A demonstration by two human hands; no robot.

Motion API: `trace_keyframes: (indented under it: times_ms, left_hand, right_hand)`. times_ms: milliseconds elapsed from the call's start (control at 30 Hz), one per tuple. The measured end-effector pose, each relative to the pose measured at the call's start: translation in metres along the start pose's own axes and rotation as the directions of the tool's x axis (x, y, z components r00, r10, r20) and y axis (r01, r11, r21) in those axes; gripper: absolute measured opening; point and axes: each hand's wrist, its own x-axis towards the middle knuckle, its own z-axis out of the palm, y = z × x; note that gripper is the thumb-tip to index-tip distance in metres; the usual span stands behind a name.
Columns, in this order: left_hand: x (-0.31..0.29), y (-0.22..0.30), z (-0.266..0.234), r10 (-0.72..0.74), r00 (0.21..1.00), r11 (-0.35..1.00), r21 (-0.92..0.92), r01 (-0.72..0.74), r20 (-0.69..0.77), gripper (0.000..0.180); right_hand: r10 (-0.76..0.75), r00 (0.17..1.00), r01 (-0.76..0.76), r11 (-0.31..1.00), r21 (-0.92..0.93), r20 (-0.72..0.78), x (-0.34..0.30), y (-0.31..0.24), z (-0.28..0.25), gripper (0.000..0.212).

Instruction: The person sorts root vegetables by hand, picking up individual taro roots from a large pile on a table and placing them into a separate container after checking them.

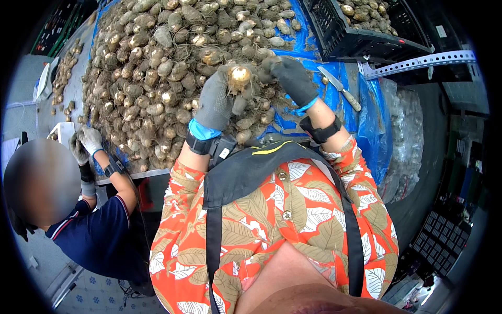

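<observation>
My gloved left hand [214,102] is closed around a hairy brown taro corm [239,77], whose pale cut face points up. Just to the right, my gloved right hand [291,79] has its fingers curled in beside the corm; what they pinch, if anything, is too small to make out. Both hands are above the near part of a big heap of taro corms [151,78], many with dirt and thin roots on them. A knife [340,88] with a light handle lies on the blue plastic sheet [334,112], right of my right hand.
A black crate [348,49] holding more corms stands at the far right, beside a perforated white metal bar [423,64]. Clear plastic bags [408,141] hang right of the sheet. To the left, a co-worker's gloved hands [89,141] are at the heap's edge, near loose corms [68,68].
</observation>
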Motion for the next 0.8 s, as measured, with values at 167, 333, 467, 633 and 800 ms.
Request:
trace_keyframes:
  times_ms: [167,333,467,633,800]
  left_hand:
    - [0.006,-0.002,0.000,0.236,0.970,0.943,0.230,-0.241,0.050,0.061]
    - [0.005,0.002,0.013,0.056,0.998,0.982,-0.180,-0.055,0.000,0.055]
    - [0.002,0.010,0.014,-0.030,0.999,0.985,0.173,0.026,0.019,0.051]
    - [0.006,0.004,0.006,0.076,0.997,0.978,0.197,-0.074,-0.001,0.045]
    - [0.011,-0.003,-0.001,0.100,0.993,0.989,0.106,-0.106,0.055,0.047]
  right_hand:
    - [-0.538,0.843,0.534,0.837,-0.122,-0.004,0.009,-0.033,-0.016,0.016]
    - [0.138,0.976,-0.132,0.990,-0.049,0.168,0.004,-0.077,-0.013,0.037]
    - [-0.006,0.983,0.056,0.963,-0.264,0.183,-0.001,-0.052,-0.005,0.036]
    - [-0.291,0.913,0.352,0.916,-0.192,0.287,-0.004,-0.039,-0.009,0.031]
    - [-0.269,0.912,0.311,0.946,-0.094,0.310,-0.004,-0.051,-0.012,0.020]
